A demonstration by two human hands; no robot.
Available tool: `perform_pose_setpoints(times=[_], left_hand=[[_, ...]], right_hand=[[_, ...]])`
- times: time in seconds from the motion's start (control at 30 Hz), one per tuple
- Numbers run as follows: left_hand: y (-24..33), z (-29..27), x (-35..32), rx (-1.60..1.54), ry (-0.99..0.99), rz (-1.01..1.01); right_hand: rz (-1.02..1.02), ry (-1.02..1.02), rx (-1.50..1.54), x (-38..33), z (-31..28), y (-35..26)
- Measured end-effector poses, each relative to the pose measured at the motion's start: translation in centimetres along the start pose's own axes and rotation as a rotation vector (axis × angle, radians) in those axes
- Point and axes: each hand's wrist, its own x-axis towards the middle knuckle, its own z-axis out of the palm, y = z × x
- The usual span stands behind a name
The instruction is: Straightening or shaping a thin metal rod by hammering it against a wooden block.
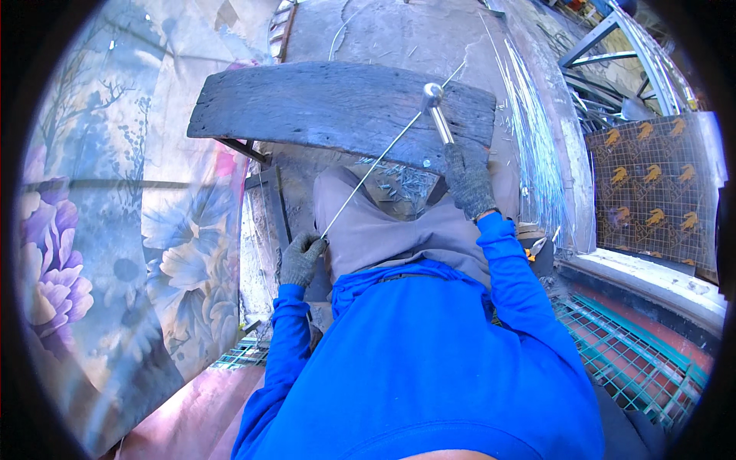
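In a dark grey glove, my left hand (300, 261) is closed on the near end of a thin, straight metal rod (372, 170), beside my left thigh. The rod slants up and to the right across a dark, worn wooden bench (307, 96), and its far end sticks out past the bench's back edge. My right hand (468, 180), gloved alike, grips a hammer (441, 123) with a shiny metal shaft and a rounded head. That head is over the rod near the bench's right part; whether they touch I cannot tell.
Short cut metal pieces (406, 184) lie on the floor between my legs, below the bench. A bundle of long thin rods (533, 138) lies to the right. A flowered cloth (176, 253) hangs at left. Green wire mesh (629, 349) and a patterned brown panel (652, 192) are at right.
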Motion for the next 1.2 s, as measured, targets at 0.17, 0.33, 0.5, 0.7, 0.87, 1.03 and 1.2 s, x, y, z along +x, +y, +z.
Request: perform_pose_setpoints(times=[0.17, 0.33, 0.5, 0.7, 0.87, 1.03, 1.2], left_hand=[[0.0, 0.2, -0.4, 0.028, 0.010, -0.006], [-0.6, 0.3, 0.0, 0.030, 0.025, 0.005], [-0.8, -0.1, -0.3, -0.024, 0.006, -0.018], [-3.0, -0.7, -0.7, 0.044, 0.021, 0.034], [-1.8, -0.9, -0.8, 0.007, -0.007, 0.025], [-1.1, -1.2, -1.1, -0.020, -0.025, -0.031], [-1.2, -1.5, -0.7, 0.004, -0.034, -0.048]], right_hand=[[-0.143, 0.187, 0.123, 0.6, -0.1, -2.9], [-0.065, 0.052, -0.058, 0.6, 3.2, 1.7], [0.070, 0.089, 0.084, -1.7, 4.1, 3.4], [0.298, -0.108, 0.258, -2.5, 2.3, 2.0], [0.062, -0.089, 0.131, -0.2, 1.2, -0.2], [0.013, 0.077, 0.229, 0.6, -0.9, -4.7], [-0.108, 0.148, 0.031, 2.1, 3.4, 2.0]])
